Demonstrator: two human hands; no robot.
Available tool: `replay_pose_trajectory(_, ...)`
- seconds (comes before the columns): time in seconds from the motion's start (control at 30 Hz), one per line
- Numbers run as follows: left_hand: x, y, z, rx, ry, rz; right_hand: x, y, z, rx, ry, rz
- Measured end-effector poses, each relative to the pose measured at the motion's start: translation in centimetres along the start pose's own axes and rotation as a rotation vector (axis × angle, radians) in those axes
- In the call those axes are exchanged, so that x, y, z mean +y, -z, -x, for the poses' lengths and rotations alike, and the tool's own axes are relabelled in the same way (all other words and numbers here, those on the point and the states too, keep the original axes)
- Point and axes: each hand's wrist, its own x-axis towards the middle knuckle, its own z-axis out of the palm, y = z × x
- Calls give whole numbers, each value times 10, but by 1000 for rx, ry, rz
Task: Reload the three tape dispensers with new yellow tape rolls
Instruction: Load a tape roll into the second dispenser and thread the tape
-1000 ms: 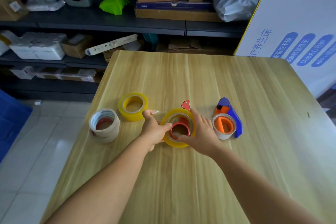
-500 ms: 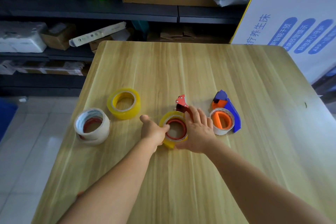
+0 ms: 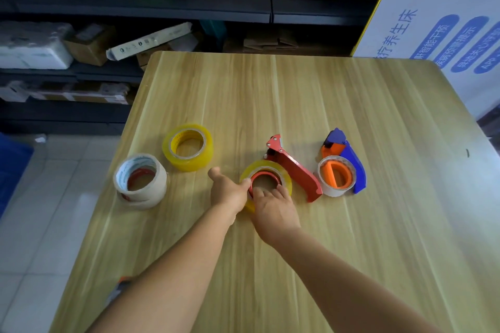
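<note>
Wood table (image 3: pixel 297 105) w/ dark storage shelves (image 3: pixel 135 8) behind at 12 o'clock and a white printed board (image 3: pixel 438 21) at 2. Work sits mid-table.

Red dispenser (image 3: pixel 295 167) lies flat at centre, a yellow roll (image 3: pixel 286 181) round its red hub (image 3: pixel 263 180); the roll looks seated or nearly so. Left hand (image 3: pixel 228 192) is at the roll's 9 o'clock, fingers curled against its outer wall, thumb sticking up free. Right hand (image 3: pixel 273 211) comes from 6, fingertips (image 3: pixel 258 193) bent over the rim onto the hub and roll top, pressing down. Both grip the same roll.

Blue dispenser (image 3: pixel 351 165) just beside at 3 o'clock carries a pale, near-spent roll (image 3: pixel 336 189) on an orange hub: not reloaded yet. Spare yellow roll (image 3: pixel 188 147) at 10. White roll (image 3: pixel 139 181) w/ a red core at 9; whether a dispenser sits inside it, can't tell.

Risks, as I judge: roll goes on skewed if the press is uneven, then jams on the hub. Tape end hasn't been threaded to the cutter at 12, as far as I can see; wrong winding direction would leave the sticky side facing the wrong way. Fingers near the toothed blade when feeding. Sliding the red one rightward could knock the blue.
</note>
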Motion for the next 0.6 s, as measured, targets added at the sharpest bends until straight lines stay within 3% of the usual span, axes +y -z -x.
replay_pose_trajectory(0.1,-5,5,1,-22,0,53,2,-5,1,20,-33,-60)
replay_pose_trajectory(0.33,-1,13,23,-151,-45,296,11,23,15,172,-73,-529)
replay_pose_trajectory(0.43,8,11,33,-220,-38,477,15,39,19,132,-128,-744)
replay_pose_trajectory(0.6,23,10,50,-215,-152,495,21,46,32,86,-176,-1051)
